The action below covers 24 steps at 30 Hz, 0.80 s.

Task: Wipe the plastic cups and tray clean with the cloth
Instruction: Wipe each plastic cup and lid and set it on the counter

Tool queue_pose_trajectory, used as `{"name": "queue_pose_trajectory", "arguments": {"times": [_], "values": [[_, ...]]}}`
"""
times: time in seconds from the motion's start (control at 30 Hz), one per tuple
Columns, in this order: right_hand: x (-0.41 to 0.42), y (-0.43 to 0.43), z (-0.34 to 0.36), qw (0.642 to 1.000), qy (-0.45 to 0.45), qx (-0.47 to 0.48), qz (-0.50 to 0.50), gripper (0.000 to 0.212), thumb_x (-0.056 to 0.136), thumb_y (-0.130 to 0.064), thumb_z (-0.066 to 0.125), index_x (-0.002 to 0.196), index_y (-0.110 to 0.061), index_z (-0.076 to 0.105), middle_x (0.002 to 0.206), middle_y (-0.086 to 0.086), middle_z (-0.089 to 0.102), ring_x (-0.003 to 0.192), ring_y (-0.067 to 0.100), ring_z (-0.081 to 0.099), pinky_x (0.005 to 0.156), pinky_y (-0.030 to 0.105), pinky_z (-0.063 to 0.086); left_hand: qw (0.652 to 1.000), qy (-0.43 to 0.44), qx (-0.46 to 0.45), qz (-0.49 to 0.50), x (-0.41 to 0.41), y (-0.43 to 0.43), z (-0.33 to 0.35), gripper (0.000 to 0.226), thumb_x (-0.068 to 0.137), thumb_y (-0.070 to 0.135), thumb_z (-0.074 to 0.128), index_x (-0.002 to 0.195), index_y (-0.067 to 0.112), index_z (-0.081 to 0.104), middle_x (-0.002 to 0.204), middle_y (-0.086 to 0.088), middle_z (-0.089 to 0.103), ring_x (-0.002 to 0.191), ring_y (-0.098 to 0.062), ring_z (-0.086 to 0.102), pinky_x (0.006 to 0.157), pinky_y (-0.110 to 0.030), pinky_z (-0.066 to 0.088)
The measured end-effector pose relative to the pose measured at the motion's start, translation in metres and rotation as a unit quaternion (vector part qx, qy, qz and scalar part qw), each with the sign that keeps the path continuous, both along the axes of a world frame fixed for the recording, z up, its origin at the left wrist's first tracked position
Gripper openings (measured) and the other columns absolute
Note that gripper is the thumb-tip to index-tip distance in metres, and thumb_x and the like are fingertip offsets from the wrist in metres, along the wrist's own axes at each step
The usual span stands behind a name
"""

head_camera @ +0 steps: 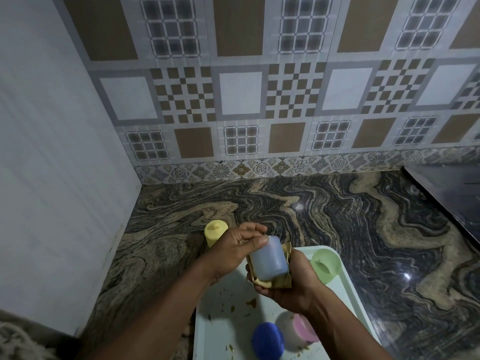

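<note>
Marbled worktop [337, 216], tray [348, 289] at 6 o'clock; I see left hand [233, 252] and right hand [288, 281], grips closed around blue cup [270, 261], cloth [280, 280] beneath.

Three cups [326, 265] on tray [223, 320]; another cup [214, 233] behind-left on counter [337, 216].

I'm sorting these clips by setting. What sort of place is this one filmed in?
Most likely a home kitchen. A patterned tile backsplash rises behind a polished swirled stone counter, and plastic cups stand on a soiled pale tray. The left hand and right hand hold a grey-blue cup in a cloth.
</note>
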State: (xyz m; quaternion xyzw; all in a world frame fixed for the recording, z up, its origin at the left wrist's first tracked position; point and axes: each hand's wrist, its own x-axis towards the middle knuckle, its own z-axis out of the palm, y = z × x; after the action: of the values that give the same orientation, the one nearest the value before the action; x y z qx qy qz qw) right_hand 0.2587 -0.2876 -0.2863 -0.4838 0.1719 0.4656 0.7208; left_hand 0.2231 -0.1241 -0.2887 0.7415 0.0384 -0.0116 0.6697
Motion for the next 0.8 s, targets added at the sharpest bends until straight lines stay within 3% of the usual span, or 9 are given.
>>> {"name": "queue_pose_trajectory", "arguments": {"times": [0.1, 0.17, 0.3, 0.37, 0.43, 0.53, 0.67, 0.73, 0.8], "values": [[0.008, 0.004, -0.001, 0.981, -0.163, -0.095, -0.052, 0.036, 0.103, -0.033, 0.037, 0.103, -0.007, 0.062, 0.101, 0.029, 0.067, 0.085, 0.043, 0.068, 0.063, 0.051, 0.058, 0.997, -0.008, 0.077, -0.025, 0.005, 0.002, 0.014, 0.014, 0.092, 0.017, 0.067, 0.1, 0.009, 0.077, 0.126, -0.007, 0.056, 0.115, -0.004, 0.056, 0.09, -0.012, 0.044], [0.007, 0.008, -0.001, 0.966, -0.21, -0.132, -0.068, 0.037, 0.104, -0.033, 0.034, 0.1, -0.009, 0.061, 0.107, 0.032, 0.065, 0.093, 0.046, 0.067, 0.068, 0.057, 0.058, 0.992, -0.021, 0.116, -0.045, 0.007, 0.0, 0.023, 0.009, 0.091, 0.019, 0.069, 0.094, 0.016, 0.077, 0.128, -0.002, 0.056, 0.116, -0.002, 0.056, 0.091, -0.01, 0.043], [0.003, 0.003, -0.002, 1.0, -0.026, -0.016, -0.005, 0.048, 0.093, -0.04, 0.045, 0.094, -0.003, 0.074, 0.094, 0.022, 0.07, 0.074, 0.035, 0.069, 0.059, 0.036, 0.055, 0.997, -0.032, 0.045, -0.055, 0.005, -0.005, 0.016, 0.014, 0.094, 0.02, 0.064, 0.096, 0.017, 0.077, 0.143, 0.009, 0.049, 0.133, -0.008, 0.047, 0.103, -0.029, 0.045], [0.006, -0.003, -0.004, 0.999, 0.03, 0.014, 0.003, 0.049, 0.084, -0.042, 0.051, 0.094, 0.0, 0.075, 0.093, 0.02, 0.072, 0.069, 0.033, 0.071, 0.057, 0.036, 0.058, 0.999, -0.042, -0.023, -0.016, 0.001, -0.005, 0.006, 0.026, 0.091, 0.023, 0.062, 0.108, 0.006, 0.074, 0.144, 0.007, 0.051, 0.133, -0.008, 0.049, 0.101, -0.026, 0.048], [0.014, -0.007, -0.005, 0.999, 0.028, 0.018, -0.024, 0.047, 0.084, -0.039, 0.052, 0.104, -0.001, 0.071, 0.095, 0.019, 0.072, 0.072, 0.033, 0.072, 0.061, 0.038, 0.06, 0.996, -0.057, -0.055, 0.038, -0.002, -0.006, -0.001, 0.028, 0.091, 0.02, 0.061, 0.109, 0.003, 0.074, 0.142, 0.005, 0.054, 0.131, -0.007, 0.052, 0.096, -0.026, 0.051], [0.024, -0.006, -0.001, 0.997, 0.001, -0.003, -0.078, 0.04, 0.096, -0.034, 0.042, 0.114, -0.009, 0.068, 0.098, 0.017, 0.074, 0.08, 0.034, 0.071, 0.07, 0.041, 0.06, 0.99, -0.094, 0.034, 0.097, -0.001, -0.011, -0.008, 0.015, 0.09, 0.02, 0.07, 0.098, 0.011, 0.08, 0.143, 0.006, 0.053, 0.128, 0.001, 0.052, 0.095, -0.024, 0.051], [0.025, 0.004, 0.001, 0.991, -0.041, -0.03, -0.122, 0.043, 0.1, -0.038, 0.039, 0.118, -0.009, 0.066, 0.11, 0.018, 0.073, 0.09, 0.037, 0.068, 0.059, 0.038, 0.057, 0.965, -0.163, 0.18, 0.103, -0.004, -0.021, -0.013, 0.012, 0.078, 0.032, 0.077, 0.074, 0.022, 0.08, 0.141, 0.011, 0.054, 0.122, -0.001, 0.058, 0.095, -0.032, 0.053], [0.022, 0.008, 0.004, 0.983, -0.105, -0.072, -0.135, 0.038, 0.1, -0.035, 0.04, 0.109, -0.008, 0.065, 0.103, 0.019, 0.07, 0.086, 0.036, 0.064, 0.061, 0.036, 0.052, 0.942, -0.198, 0.25, 0.108, -0.008, -0.021, -0.014, 0.013, 0.073, 0.033, 0.082, 0.069, 0.025, 0.072, 0.13, 0.012, 0.059, 0.115, -0.003, 0.06, 0.087, -0.035, 0.054], [0.021, 0.011, 0.006, 0.969, -0.174, -0.114, -0.136, 0.033, 0.099, -0.034, 0.042, 0.096, -0.008, 0.062, 0.088, 0.02, 0.062, 0.077, 0.033, 0.059, 0.064, 0.039, 0.046, 0.939, -0.192, 0.261, 0.118, -0.011, -0.02, -0.013, 0.034, 0.065, 0.036, 0.087, 0.079, 0.037, 0.056, 0.116, 0.012, 0.062, 0.107, -0.005, 0.062, 0.079, -0.038, 0.055]]}}
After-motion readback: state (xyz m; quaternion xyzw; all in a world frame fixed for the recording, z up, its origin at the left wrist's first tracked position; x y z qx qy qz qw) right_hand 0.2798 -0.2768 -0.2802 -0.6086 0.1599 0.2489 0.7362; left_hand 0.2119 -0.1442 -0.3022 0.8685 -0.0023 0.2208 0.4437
